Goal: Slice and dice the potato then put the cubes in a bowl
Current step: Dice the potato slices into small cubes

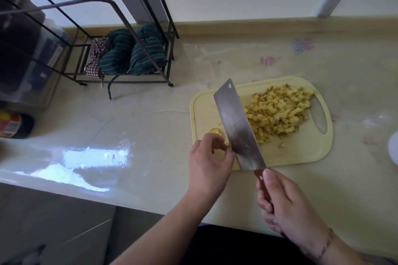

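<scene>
The left hand (210, 157) is pinching the last potato piece (216, 132) at the cutting board's (301, 153) near-left corner, while the right hand (286, 206) is gripping the cleaver (237, 125) handle. Curled fingers should be staying behind the blade. The cubes (280, 112) are crowding the board's far right; what may be the bowl (393, 146) is peeking in at the tabletop's (140, 125) right edge.

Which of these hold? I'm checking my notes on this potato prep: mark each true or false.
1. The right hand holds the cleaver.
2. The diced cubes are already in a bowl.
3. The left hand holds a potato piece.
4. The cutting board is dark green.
1. True: the right hand grips the cleaver by its handle.
2. False: the diced cubes lie piled on the cutting board.
3. True: the left hand holds a potato piece.
4. False: it is pale yellow.
</scene>
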Tool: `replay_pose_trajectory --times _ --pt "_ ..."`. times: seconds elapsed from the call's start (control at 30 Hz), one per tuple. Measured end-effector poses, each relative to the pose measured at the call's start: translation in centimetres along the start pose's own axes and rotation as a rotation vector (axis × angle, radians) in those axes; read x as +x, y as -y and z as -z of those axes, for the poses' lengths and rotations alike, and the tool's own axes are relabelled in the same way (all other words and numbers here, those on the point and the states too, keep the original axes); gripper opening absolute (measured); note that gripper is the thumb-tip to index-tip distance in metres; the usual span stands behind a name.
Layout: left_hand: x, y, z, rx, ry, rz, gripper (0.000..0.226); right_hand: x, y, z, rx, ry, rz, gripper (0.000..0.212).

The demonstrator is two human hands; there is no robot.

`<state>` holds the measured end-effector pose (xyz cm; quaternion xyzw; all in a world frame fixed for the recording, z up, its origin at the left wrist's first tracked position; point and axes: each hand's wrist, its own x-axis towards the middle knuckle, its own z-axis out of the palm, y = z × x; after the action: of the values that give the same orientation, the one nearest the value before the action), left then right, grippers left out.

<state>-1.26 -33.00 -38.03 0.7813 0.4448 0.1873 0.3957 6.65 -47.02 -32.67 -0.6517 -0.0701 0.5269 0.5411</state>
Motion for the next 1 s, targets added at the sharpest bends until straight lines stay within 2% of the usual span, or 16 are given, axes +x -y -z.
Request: replay_pose_trajectory --times 0.1,0.27,0.4,0.47,0.67,0.83,1.0 --pt "0.3 0.4 0.1 0.051 -0.003 -0.025 0.026 -0.1 -0.2 0.2 -0.011 -0.018 -0.002 0.049" --pt "1.5 2.9 0.3 0.433 -0.044 -0.514 0.017 0.1 -0.3 0.5 -0.046 -0.047 0.001 0.051" --pt "2.6 4.5 0.2 0.473 -0.029 -0.664 0.013 0.2 -0.4 0.5 -0.078 -0.031 -0.026 0.050" --pt "3.0 5.0 0.5 0.445 -0.009 -0.697 0.012 0.4 -0.4 0.6 -0.142 -0.038 -0.025 0.049" --pt "4.3 5.7 2.1 0.302 0.047 -0.589 0.021 1.4 -0.4 1.2 -0.463 -0.034 0.117 0.046" --pt "4.4 5.9 2.4 0.273 0.125 -0.631 0.027 2.2 0.5 0.9 -0.658 -0.038 0.217 0.044" --pt "4.5 6.3 2.4 0.237 0.146 -0.689 0.028 2.3 0.3 1.0 -0.752 -0.017 0.244 0.047"
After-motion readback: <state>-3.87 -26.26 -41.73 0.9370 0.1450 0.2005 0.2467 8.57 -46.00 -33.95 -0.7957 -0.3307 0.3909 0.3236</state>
